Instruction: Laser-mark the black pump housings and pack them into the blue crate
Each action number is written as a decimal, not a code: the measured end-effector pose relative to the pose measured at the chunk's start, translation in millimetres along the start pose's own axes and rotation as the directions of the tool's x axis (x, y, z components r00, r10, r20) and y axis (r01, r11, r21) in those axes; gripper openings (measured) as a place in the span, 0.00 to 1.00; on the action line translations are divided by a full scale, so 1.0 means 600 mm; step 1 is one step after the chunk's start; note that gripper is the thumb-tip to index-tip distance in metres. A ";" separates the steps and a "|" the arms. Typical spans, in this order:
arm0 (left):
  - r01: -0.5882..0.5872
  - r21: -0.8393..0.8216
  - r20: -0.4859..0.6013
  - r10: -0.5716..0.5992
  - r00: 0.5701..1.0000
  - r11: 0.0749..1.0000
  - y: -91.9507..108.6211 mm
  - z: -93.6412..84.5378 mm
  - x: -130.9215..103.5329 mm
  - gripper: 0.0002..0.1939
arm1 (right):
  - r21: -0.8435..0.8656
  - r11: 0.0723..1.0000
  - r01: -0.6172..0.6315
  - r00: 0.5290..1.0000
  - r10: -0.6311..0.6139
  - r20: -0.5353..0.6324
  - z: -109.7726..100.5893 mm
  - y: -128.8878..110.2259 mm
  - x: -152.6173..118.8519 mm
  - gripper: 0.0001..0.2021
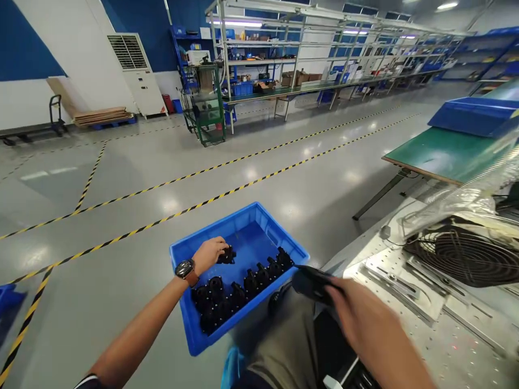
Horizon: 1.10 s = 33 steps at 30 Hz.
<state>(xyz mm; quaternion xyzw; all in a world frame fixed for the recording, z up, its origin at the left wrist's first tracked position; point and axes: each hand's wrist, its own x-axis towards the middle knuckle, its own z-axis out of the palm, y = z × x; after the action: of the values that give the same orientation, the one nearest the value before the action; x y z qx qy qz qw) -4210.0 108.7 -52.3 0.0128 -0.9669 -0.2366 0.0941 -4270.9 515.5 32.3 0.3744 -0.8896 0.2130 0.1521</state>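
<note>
A blue plastic bin point(267, 219) stands low in front of me, with several black parts point(217, 302) lined along its near side and left corner. Over the bin's left half, my left hand point(210, 254) grips a small black part point(227, 255) between thumb and fingers; a watch is on that wrist. To the right of the bin, my right hand point(357, 302) is closed around a dark object point(312, 282), blurred by motion, whose thin tip points at the bin's right edge.
At the right is a perforated metal bench point(433, 346) with a black round fan grille point(454, 254) and clear plastic wrap. Behind it stands a green table point(446, 154) holding a blue bin point(474, 116). Yellow-black tape lines cross the floor.
</note>
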 end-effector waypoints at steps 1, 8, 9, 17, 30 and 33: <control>-0.022 -0.001 0.047 0.023 0.999 1.000 -0.016 0.013 0.004 0.17 | -0.010 0.999 0.034 0.993 -0.032 0.113 0.037 -0.024 0.050 0.11; -0.081 -0.049 0.292 0.092 0.952 0.996 -0.065 0.086 0.000 0.24 | -0.064 0.975 0.211 0.764 -0.123 0.634 0.298 -0.130 0.261 0.16; -0.066 -0.050 0.310 0.078 0.948 0.997 -0.067 0.095 -0.004 0.24 | -0.052 0.971 0.233 0.739 -0.142 0.658 0.322 -0.134 0.261 0.16; 0.110 -0.042 0.355 -0.088 0.931 0.993 -0.051 0.131 -0.049 0.17 | 0.060 0.937 0.343 0.579 -0.261 0.772 0.398 -0.145 0.214 0.16; 0.216 0.045 0.417 -0.215 0.883 0.975 -0.020 0.127 -0.061 0.15 | 0.075 0.940 0.332 0.542 -0.255 0.801 0.395 -0.156 0.202 0.19; 0.232 0.072 0.421 -0.241 0.875 0.970 -0.010 0.133 -0.065 0.15 | 0.084 0.938 0.336 0.539 -0.264 0.800 0.393 -0.155 0.191 0.19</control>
<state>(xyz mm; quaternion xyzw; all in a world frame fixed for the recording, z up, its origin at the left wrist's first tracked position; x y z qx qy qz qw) -4186.7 142.6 -131.7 0.0796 -0.9575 -0.2338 -0.1491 -4306.5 272.0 -97.0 0.5699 -0.7921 -0.0429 -0.2145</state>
